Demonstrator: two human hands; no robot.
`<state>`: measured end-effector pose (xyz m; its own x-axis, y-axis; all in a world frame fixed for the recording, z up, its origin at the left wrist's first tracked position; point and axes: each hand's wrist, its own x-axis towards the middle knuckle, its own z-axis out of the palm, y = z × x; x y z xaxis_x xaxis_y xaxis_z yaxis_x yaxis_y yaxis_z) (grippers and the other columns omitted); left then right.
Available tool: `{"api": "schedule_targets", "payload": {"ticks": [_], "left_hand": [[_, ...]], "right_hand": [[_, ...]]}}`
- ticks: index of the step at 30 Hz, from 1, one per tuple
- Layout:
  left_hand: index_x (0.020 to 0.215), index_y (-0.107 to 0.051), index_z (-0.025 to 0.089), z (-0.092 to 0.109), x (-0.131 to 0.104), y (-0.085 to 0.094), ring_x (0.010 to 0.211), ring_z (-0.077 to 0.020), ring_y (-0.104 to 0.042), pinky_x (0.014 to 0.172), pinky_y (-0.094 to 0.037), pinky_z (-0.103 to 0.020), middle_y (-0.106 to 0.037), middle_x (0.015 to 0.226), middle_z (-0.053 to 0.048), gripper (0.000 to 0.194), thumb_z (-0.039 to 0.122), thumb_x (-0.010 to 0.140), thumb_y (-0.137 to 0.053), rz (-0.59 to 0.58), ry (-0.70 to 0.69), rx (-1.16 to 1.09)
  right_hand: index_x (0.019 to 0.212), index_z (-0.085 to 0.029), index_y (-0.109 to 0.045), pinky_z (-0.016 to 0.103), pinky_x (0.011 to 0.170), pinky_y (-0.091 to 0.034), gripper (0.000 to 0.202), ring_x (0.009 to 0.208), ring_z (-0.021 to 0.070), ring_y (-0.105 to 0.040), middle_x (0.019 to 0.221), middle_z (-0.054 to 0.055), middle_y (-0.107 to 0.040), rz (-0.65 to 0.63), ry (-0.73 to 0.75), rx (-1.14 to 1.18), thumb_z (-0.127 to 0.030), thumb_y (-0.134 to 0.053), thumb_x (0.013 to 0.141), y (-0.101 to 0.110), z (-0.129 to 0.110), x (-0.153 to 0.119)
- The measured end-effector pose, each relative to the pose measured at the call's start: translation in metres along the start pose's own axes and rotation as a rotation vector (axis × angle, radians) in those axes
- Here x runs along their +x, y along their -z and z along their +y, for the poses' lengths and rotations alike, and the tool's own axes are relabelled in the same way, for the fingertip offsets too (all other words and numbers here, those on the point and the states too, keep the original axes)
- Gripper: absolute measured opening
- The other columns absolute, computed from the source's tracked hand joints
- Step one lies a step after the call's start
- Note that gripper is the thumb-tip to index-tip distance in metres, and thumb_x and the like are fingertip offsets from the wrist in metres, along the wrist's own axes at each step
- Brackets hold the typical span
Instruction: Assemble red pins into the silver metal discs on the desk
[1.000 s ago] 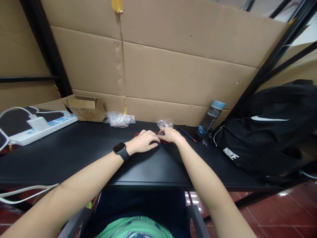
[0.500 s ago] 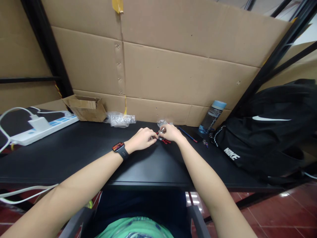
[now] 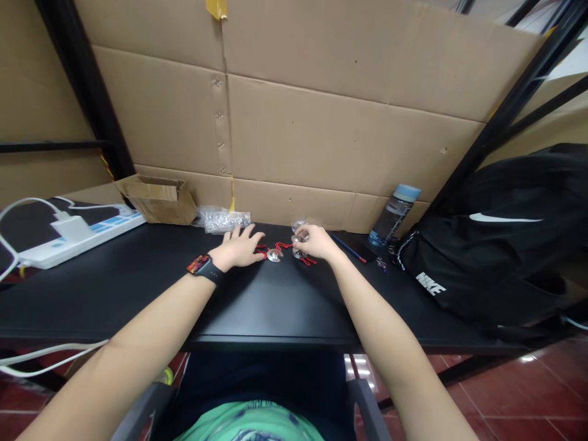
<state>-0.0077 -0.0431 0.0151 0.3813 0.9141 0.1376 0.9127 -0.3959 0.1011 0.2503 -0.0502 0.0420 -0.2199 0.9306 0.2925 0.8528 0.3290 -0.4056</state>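
Observation:
My left hand [image 3: 239, 247] lies with fingers spread over the black table, holding nothing. Just right of its thumb is a shiny round metal disc [image 3: 275, 255], like a small cymbal, with red cord [image 3: 283, 245] tied to it. My right hand [image 3: 316, 241] is closed, thumb and fingers pinching a second shiny metal disc [image 3: 297, 239] by its edge. Another metal piece [image 3: 298, 253] shows below those fingertips, partly covered. A loop of red cord [image 3: 309, 261] lies under the right hand.
Behind the hands are crumpled bubble wrap [image 3: 225, 220] and an open cardboard box [image 3: 158, 201]. A white power strip [image 3: 43, 254] is at left. To the right are a blue pencil [image 3: 348, 248], a water bottle [image 3: 394, 215] and a black backpack [image 3: 505, 245]. Cardboard walls the back.
My left hand has moved left, away from the right hand, and its fingers have spread. The left disc and red cord are now uncovered. My right hand has barely moved.

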Motion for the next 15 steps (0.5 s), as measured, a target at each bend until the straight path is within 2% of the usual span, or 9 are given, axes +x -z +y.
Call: {"api": "schedule_targets", "payload": {"ticks": [2, 4, 6, 8, 11, 15], "left_hand": [[0.144, -0.050, 0.031, -0.014, 0.004, -0.003, 0.141, -0.0477, -0.034, 0.105, -0.036, -0.063, -0.032, 0.161, -0.016, 0.066, 0.056, 0.084, -0.062, -0.132, 0.027, -0.010], [0.141, -0.054, 0.028, -0.021, 0.008, -0.008, 0.134, -0.0374, -0.049, 0.106, -0.041, -0.050, -0.045, 0.153, -0.016, 0.060, 0.050, 0.086, -0.060, -0.190, -0.081, -0.061], [0.135, -0.059, 0.024, -0.021, 0.009, -0.011, 0.124, -0.0296, -0.059, 0.105, -0.044, -0.039, -0.055, 0.143, -0.014, 0.051, 0.042, 0.087, -0.059, -0.162, -0.202, -0.105], [0.127, -0.064, 0.025, -0.016, 0.009, -0.010, 0.113, -0.0267, -0.065, 0.099, -0.047, -0.034, -0.063, 0.131, -0.012, 0.043, 0.035, 0.086, -0.060, -0.075, -0.261, -0.107], [0.110, -0.070, 0.027, -0.007, 0.006, -0.004, 0.099, -0.0256, -0.068, 0.087, -0.050, -0.033, -0.069, 0.111, -0.008, 0.029, 0.028, 0.082, -0.063, 0.034, -0.251, -0.052], [0.088, -0.073, 0.027, 0.001, 0.003, 0.004, 0.087, -0.0238, -0.067, 0.074, -0.049, -0.030, -0.071, 0.092, -0.005, 0.013, 0.024, 0.081, -0.063, 0.039, -0.238, -0.004]], "right_hand": [[0.094, -0.024, -0.073, 0.026, 0.077, -0.049, 0.022, 0.084, 0.0179, -0.070, 0.090, 0.002, -0.075, 0.000, -0.006, 0.000, -0.032, -0.075, 0.074, 0.000, 0.003, 0.001], [0.092, -0.025, -0.073, 0.026, 0.077, -0.049, 0.021, 0.084, 0.0179, -0.070, 0.090, 0.001, -0.075, 0.008, -0.008, 0.003, -0.033, -0.075, 0.074, -0.001, 0.005, 0.002], [0.092, -0.025, -0.073, 0.026, 0.077, -0.049, 0.020, 0.084, 0.0179, -0.069, 0.090, 0.001, -0.075, 0.016, -0.005, -0.005, -0.034, -0.075, 0.074, -0.001, 0.006, 0.002], [0.091, -0.025, -0.073, 0.026, 0.078, -0.049, 0.019, 0.085, 0.0182, -0.069, 0.090, 0.001, -0.075, 0.013, 0.001, -0.016, -0.035, -0.074, 0.075, -0.001, 0.006, 0.002], [0.092, -0.025, -0.073, 0.026, 0.079, -0.049, 0.019, 0.088, 0.0188, -0.070, 0.092, 0.002, -0.076, 0.004, 0.006, -0.023, -0.035, -0.074, 0.075, -0.001, 0.005, 0.001], [0.092, -0.025, -0.074, 0.027, 0.079, -0.049, 0.020, 0.088, 0.0193, -0.070, 0.093, 0.002, -0.076, -0.001, 0.000, -0.038, -0.035, -0.074, 0.075, 0.000, 0.004, 0.000]]}}
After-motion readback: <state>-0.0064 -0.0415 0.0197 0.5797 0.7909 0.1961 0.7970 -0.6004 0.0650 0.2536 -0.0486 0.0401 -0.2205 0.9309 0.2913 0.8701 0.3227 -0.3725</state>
